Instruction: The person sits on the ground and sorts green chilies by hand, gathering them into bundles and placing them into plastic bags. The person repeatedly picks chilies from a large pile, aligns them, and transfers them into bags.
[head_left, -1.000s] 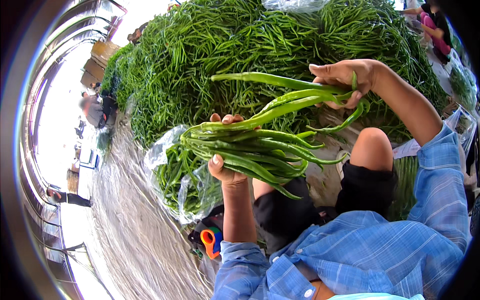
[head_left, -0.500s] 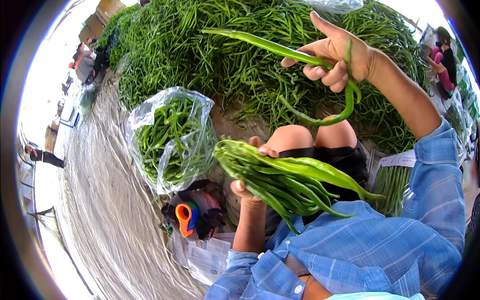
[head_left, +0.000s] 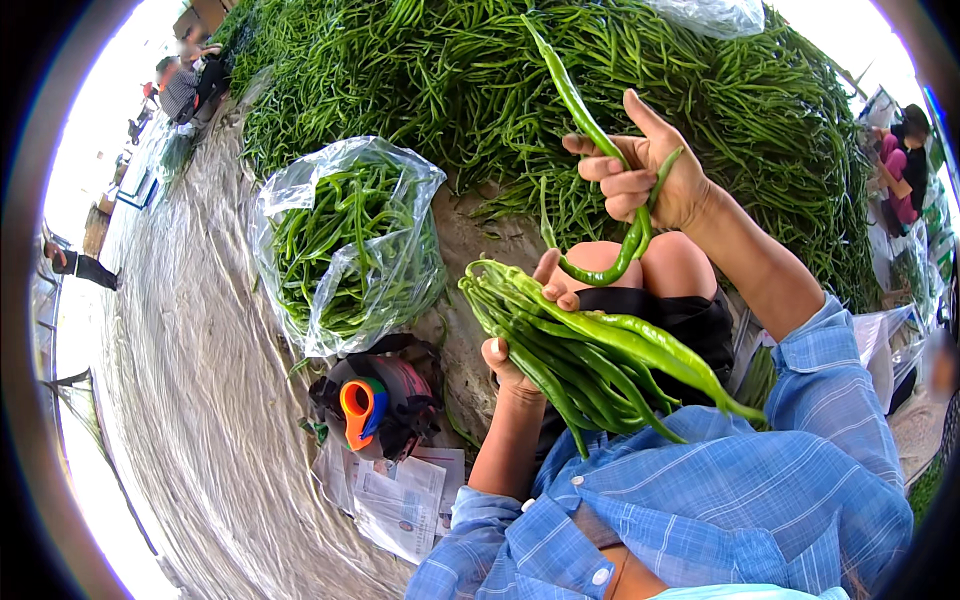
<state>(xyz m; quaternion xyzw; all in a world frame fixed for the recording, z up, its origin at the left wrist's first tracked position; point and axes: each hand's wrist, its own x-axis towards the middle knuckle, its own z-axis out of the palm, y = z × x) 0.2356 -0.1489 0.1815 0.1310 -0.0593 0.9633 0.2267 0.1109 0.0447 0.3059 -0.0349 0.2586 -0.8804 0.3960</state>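
A thick bunch of long green chili peppers (head_left: 610,355) lies across my left hand (head_left: 525,345), its fingers and thumb closed round the stem end, the tips pointing right over my lap. Above and to the right, my right hand (head_left: 645,180) grips a few loose green chili peppers (head_left: 572,95). One of these stretches straight up and away from the fingers; a curled one hangs below the palm, near the bunch. The thumb of that hand stands up. Beyond both hands spreads a large heap of green chili peppers (head_left: 400,90).
A clear plastic bag (head_left: 350,250) full of peppers stands left of my knees. Nearer sits a dark bundle with an orange tape dispenser (head_left: 362,410), beside printed papers (head_left: 405,505). Wrinkled sheeting (head_left: 190,400) covers the floor at left. Other people sit at far left and far right.
My right hand has come down and slightly left, and its long pepper has swung from pointing left to pointing upward. The bunch in my left hand has shifted slightly right.
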